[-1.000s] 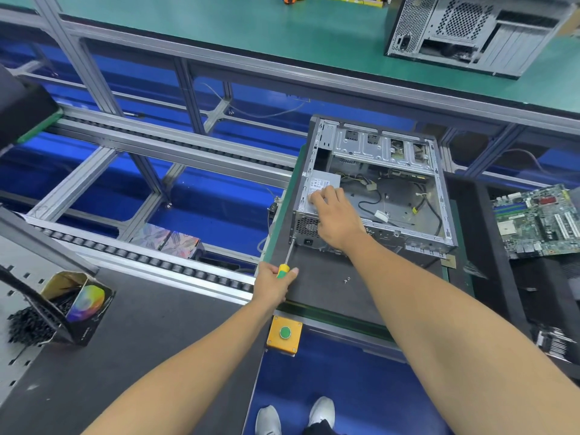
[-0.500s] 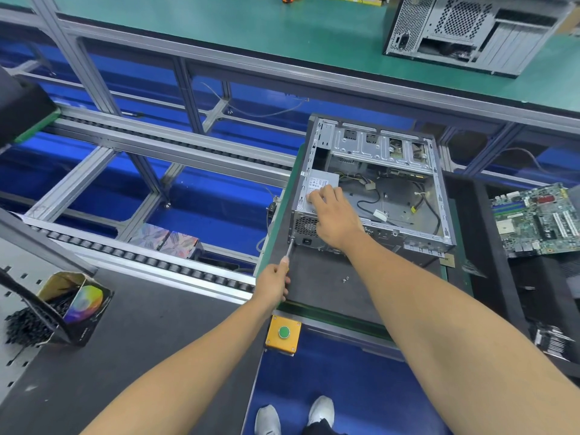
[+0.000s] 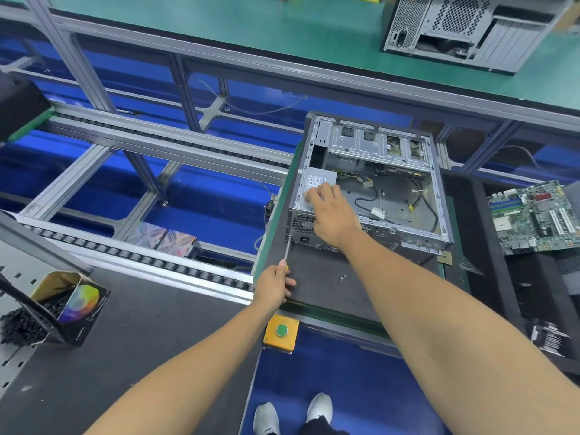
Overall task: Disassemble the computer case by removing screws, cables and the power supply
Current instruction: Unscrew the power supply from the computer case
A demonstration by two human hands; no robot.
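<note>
L hand [image 3: 273, 285] grips screwdriver [image 3: 287, 252] at case [image 3: 437, 196] rear | R hand [image 3: 331, 211] flat, fingers straight, on PSU [image 3: 318, 178] at pallet [image 3: 317, 277] left edge | PSU prob heavy, rigid; grab body sides, not cables

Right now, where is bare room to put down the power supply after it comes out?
The dark mat in front of the computer case is bare, apart from loose screws. To the right, the motherboard crowds that tray. The grey bench at left is also free.
</note>
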